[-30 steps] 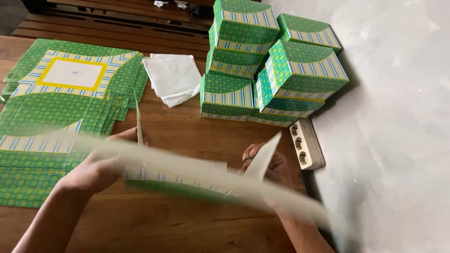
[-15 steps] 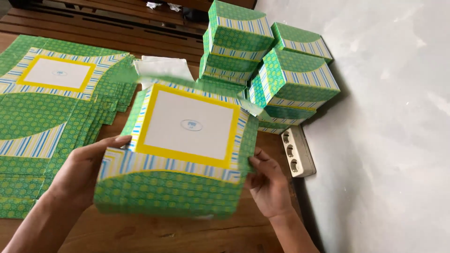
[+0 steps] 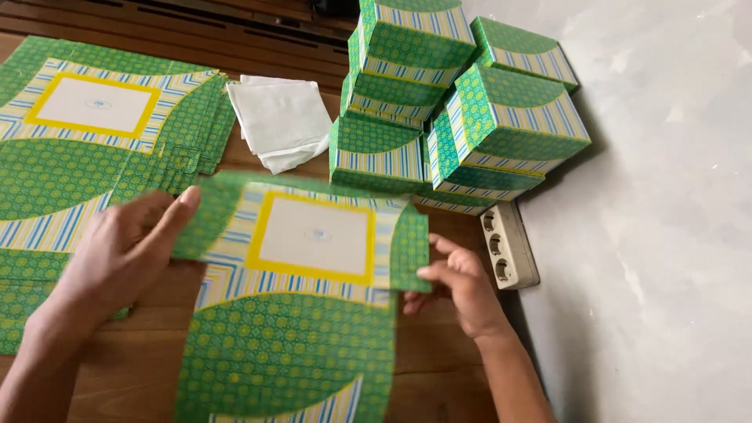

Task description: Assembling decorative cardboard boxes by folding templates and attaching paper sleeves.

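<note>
Carton blank (image 3: 313, 266), green with striped borders and a yellow-framed white panel, is held flat just above the table (image 3: 133, 376).

Its left edge is pinched by the left hand (image 3: 117, 254), its right edge by the right hand (image 3: 462, 286); a crooked crease or torn flap could result from uneven grip. Left lies a stack of matching blanks (image 3: 86, 133), then white paper sheets (image 3: 282, 121), then stacked green boxes (image 3: 462, 102), which could be toppled, beside a beige power strip (image 3: 509, 247).

Flat green-and-yellow printed cardboard box blank (image 3: 305, 298): smooth, slightly glossy | brown wooden table (image 3: 133, 376): matt, grained | white paper sheets (image 3: 280, 119): matt
</note>
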